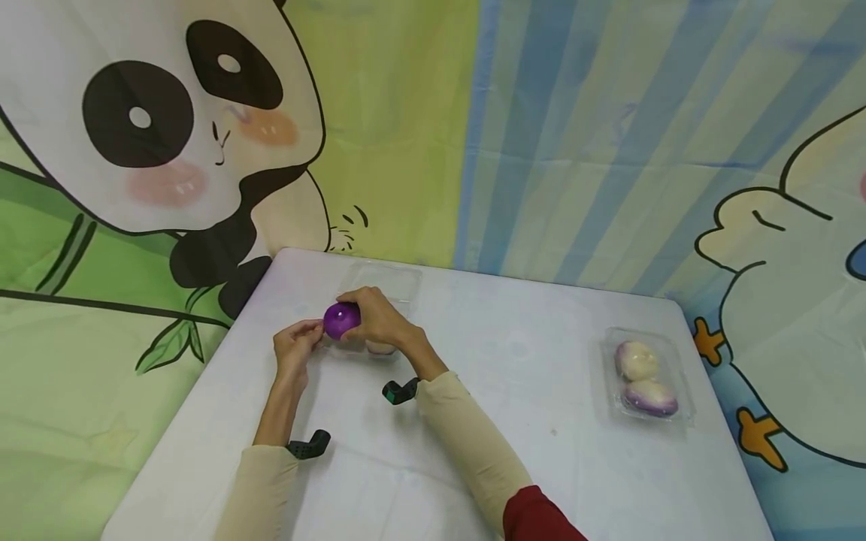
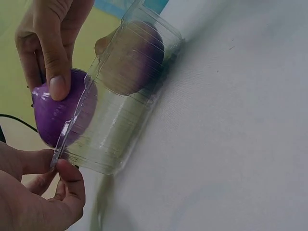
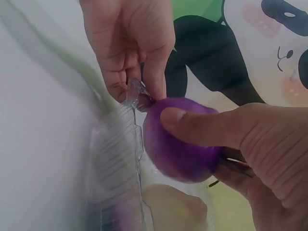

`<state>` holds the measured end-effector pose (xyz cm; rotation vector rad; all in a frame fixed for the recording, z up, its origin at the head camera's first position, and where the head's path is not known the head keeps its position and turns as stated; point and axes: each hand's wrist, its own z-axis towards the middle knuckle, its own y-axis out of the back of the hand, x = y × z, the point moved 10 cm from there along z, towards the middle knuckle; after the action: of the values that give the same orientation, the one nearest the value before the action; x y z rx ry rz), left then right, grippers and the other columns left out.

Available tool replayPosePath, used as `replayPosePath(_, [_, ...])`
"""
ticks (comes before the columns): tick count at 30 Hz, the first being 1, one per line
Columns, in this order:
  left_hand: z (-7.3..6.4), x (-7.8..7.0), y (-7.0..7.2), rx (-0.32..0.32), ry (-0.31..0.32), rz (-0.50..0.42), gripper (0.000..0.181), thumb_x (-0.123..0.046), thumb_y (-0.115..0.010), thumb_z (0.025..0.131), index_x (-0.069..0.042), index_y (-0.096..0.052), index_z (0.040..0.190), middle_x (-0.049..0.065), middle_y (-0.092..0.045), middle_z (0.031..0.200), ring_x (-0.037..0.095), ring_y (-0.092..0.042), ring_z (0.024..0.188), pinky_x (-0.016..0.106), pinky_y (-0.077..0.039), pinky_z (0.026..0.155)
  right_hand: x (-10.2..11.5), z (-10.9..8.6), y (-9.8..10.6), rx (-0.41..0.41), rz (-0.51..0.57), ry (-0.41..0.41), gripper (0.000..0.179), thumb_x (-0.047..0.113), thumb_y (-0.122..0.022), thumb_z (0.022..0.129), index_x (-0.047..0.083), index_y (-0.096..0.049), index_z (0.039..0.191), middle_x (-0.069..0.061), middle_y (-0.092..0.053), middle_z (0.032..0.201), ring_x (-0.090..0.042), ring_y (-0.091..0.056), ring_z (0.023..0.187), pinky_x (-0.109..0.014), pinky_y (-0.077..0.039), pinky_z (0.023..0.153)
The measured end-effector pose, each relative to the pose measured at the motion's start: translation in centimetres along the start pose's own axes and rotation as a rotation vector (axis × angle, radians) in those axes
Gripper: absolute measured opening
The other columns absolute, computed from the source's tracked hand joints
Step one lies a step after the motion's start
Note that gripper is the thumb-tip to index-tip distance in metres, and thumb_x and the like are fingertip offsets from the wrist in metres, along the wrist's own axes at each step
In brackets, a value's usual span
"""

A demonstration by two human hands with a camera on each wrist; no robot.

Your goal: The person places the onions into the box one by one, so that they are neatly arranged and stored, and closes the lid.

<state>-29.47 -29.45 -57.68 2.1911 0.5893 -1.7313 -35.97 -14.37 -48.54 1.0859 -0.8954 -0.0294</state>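
My right hand (image 1: 384,319) grips a shiny purple turnip (image 1: 341,321), thumb on one side and fingers round the other. The turnip is over the left end of a clear plastic box (image 2: 111,127), close beside its rim. My left hand (image 1: 298,346) pinches the rim at the corner of that box between thumb and fingers, as both wrist views show. Inside the box sits another turnip (image 2: 132,57), pale above with a short nub and purple below. The right hand partly hides it in the head view.
At the right of the white table (image 1: 501,421) stands a second clear box (image 1: 612,398) holding two pale-and-purple turnips (image 1: 643,376). The open lid (image 1: 389,279) of the near box lies behind it. A printed cloth (image 1: 406,135) hangs behind the table.
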Motion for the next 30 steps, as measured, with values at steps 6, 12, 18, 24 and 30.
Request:
replayPosePath(6, [0.1, -0.2, -0.1, 0.029, -0.011, -0.025, 0.035, -0.001, -0.070, 0.105, 0.015, -0.066, 0.135, -0.014, -0.076, 0.086, 0.000, -0.067, 0.081, 0.011, -0.060, 0.073, -0.7, 0.1, -0.7, 0.039, -0.050, -0.051, 0.075, 0.018, -0.099, 0.081, -0.003, -0.066, 0.145, -0.014, -0.073, 0.144, -0.028, -0.065, 0.136, -0.037, -0.053, 0.123])
replayPosePath(12, [0.1, -0.3, -0.2, 0.025, -0.033, -0.035, 0.034, 0.001, -0.071, 0.103, 0.017, -0.066, 0.133, -0.011, -0.079, 0.088, 0.000, -0.067, 0.077, 0.013, -0.062, 0.073, -1.6, 0.0, -1.7, 0.082, -0.076, -0.086, 0.073, 0.018, -0.099, 0.082, 0.000, -0.067, 0.145, -0.012, -0.073, 0.145, -0.029, -0.063, 0.138, -0.036, -0.051, 0.124])
replayPosePath(18, [0.2, -0.3, -0.1, 0.013, -0.040, -0.022, 0.033, 0.000, -0.071, 0.104, 0.016, -0.068, 0.132, -0.012, -0.079, 0.088, 0.001, -0.067, 0.077, 0.013, -0.061, 0.073, -2.2, 0.2, -2.3, 0.085, -0.066, -0.098, 0.075, 0.015, -0.100, 0.080, 0.001, -0.067, 0.146, -0.012, -0.072, 0.146, -0.028, -0.063, 0.139, -0.033, -0.051, 0.124])
replayPosePath(24, [0.3, -0.1, 0.0, 0.026, -0.015, -0.009, 0.035, -0.002, -0.071, 0.105, 0.013, -0.067, 0.136, -0.014, -0.079, 0.090, 0.000, -0.067, 0.079, 0.013, -0.061, 0.075, -2.1, 0.2, -2.2, 0.078, -0.050, -0.091, 0.074, 0.012, -0.100, 0.080, -0.001, -0.067, 0.144, -0.014, -0.073, 0.144, -0.027, -0.065, 0.138, -0.032, -0.054, 0.122])
replayPosePath(30, [0.0, -0.2, -0.2, 0.032, -0.032, -0.010, 0.035, -0.001, -0.071, 0.104, 0.016, -0.066, 0.135, -0.013, -0.079, 0.089, 0.001, -0.066, 0.078, 0.013, -0.061, 0.074, -2.0, 0.0, -2.2, 0.083, -0.056, -0.106, 0.075, 0.012, -0.101, 0.079, 0.000, -0.067, 0.145, -0.014, -0.072, 0.145, -0.029, -0.063, 0.139, -0.034, -0.053, 0.123])
